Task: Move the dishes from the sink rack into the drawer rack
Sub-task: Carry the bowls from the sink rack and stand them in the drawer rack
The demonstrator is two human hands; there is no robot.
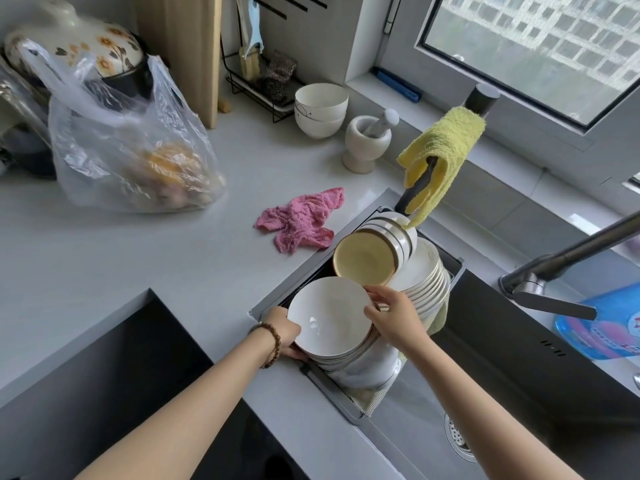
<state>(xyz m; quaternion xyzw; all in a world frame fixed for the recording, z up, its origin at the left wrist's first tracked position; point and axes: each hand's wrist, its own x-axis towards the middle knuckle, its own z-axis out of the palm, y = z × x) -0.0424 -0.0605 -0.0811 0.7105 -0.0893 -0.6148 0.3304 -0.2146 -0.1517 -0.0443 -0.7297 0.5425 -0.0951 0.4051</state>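
Observation:
A stack of white gold-rimmed bowls (pixel 329 315) leans in the sink rack (pixel 459 268) at the sink's left end. My left hand (pixel 282 336) grips the stack's lower left edge. My right hand (pixel 393 315) holds its upper right rim, fingers curled over the edge. Behind them stand a yellow-lined bowl (pixel 363 259) fronting several nested bowls, and a row of white plates (pixel 426 275) on edge. A larger white dish (pixel 367 367) lies under the held stack. No drawer rack is in view.
A pink cloth (pixel 301 220) lies on the grey counter beside the sink. A yellow cloth (pixel 440 150) hangs over a dark faucet handle. A plastic bag (pixel 128 143), stacked white bowls (pixel 320 109), a mortar and pestle (pixel 367 140), the faucet (pixel 568 258) and a blue bottle (pixel 609 323) surround the sink.

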